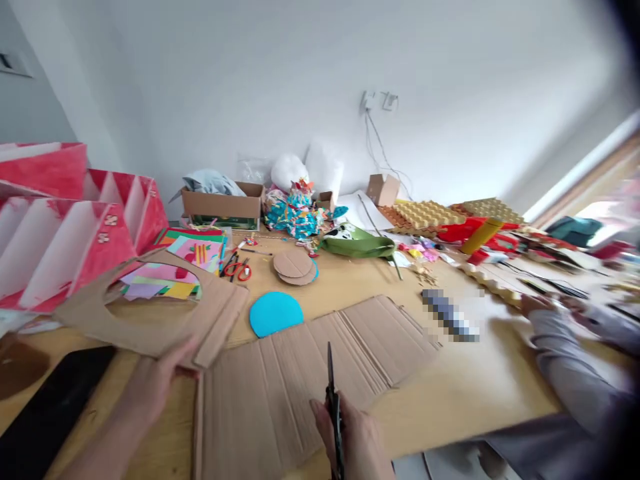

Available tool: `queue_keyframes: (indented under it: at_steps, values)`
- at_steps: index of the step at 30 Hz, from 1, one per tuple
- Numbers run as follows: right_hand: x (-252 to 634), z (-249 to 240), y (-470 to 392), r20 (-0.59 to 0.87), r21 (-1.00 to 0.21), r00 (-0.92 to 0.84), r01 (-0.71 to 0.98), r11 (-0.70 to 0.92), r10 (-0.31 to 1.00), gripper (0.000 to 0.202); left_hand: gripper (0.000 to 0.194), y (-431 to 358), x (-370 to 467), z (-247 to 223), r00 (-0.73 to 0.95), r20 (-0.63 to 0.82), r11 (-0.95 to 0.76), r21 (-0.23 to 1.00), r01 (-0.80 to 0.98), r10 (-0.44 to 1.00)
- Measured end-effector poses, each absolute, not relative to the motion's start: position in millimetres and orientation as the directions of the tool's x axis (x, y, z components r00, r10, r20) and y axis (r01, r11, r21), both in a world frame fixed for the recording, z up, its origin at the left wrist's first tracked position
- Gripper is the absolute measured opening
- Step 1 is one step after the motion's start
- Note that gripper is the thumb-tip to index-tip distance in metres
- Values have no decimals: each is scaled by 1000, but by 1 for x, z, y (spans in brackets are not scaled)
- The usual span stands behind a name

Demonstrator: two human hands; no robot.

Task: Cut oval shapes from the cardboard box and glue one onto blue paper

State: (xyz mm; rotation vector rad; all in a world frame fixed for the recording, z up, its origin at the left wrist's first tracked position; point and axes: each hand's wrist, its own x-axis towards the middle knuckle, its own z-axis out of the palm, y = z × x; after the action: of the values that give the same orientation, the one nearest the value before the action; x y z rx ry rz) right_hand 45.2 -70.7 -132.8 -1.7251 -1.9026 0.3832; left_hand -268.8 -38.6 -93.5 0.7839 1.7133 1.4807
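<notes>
My left hand (167, 373) grips the lower edge of a piece of cardboard with a large round hole (220, 313), tilted above the table at the left. Dark scissors (333, 400) are in my right hand (353, 427), their blades together and pointing away from me. Beneath them, a flat creased cardboard sheet (280, 387) lies on the wooden table. A blue disc (275, 313) rests just beyond the sheet's far edge. Behind it are round brown cardboard discs (294, 265), stacked on each other. Coloured paper (160, 281) shows through the hole.
Pink-red panels (117, 213) stand at the left, near a black flat object (55, 413). Red-handled scissors (237, 270), a cardboard box (223, 203), green fabric (357, 245) and egg trays (430, 215) lie farther back. Another person's grey sleeves (565, 353) reach in at the right.
</notes>
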Motion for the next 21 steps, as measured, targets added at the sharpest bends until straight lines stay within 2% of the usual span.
queue_keyframes:
  at_steps: [3, 7, 10, 15, 19, 21]
  values:
    - [60, -130, -76, 170, -532, -30, 838, 118, 985, 36, 34, 18, -281, -84, -549, -192, 129, 980, -152, 813]
    - [85, -132, -87, 149, -543, 20, 837, 65, 989, 37, 11, 65, -295, -79, -437, -311, 246, 948, -200, 844]
    - [103, -129, -95, 87, -579, 100, 815, -31, 991, 41, 30, 69, -297, -78, -357, -385, 340, 922, -184, 851]
    - [120, -107, -98, -165, -643, 273, 698, -313, 948, 48, 49, 35, -272, -87, -217, -400, 419, 906, 50, 890]
    - [118, -97, -96, -286, -638, 297, 650, -412, 911, 54, 49, 6, -246, -103, -125, -268, 295, 896, 331, 955]
    - [114, -99, -96, -320, -653, 277, 629, -422, 906, 54, 51, -4, -239, -110, -53, -189, 189, 844, 501, 981]
